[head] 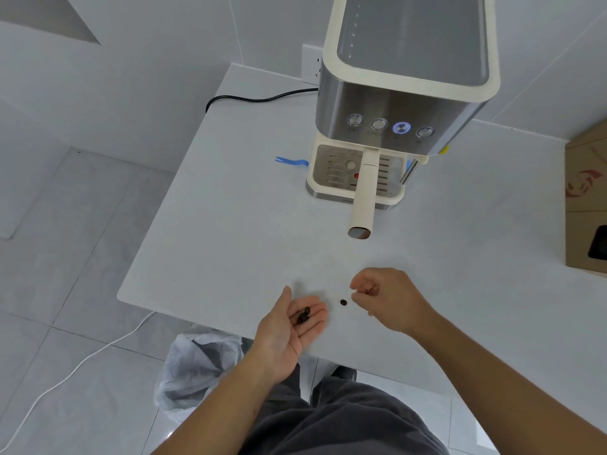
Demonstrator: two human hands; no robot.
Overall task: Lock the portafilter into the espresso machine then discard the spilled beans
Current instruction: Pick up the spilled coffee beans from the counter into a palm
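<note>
The cream and steel espresso machine stands at the back of the white table. The portafilter sits in it, its cream handle pointing toward me. My left hand lies palm up over the table's near edge, cupping a few dark coffee beans. One loose bean rests on the table between my hands. My right hand hovers just right of that bean, thumb and forefinger pinched close together; whether they hold anything I cannot tell.
A bin lined with a clear plastic bag stands on the floor below the table's near edge, left of my legs. A cardboard box sits at the right. A black cord and a blue strip lie left of the machine.
</note>
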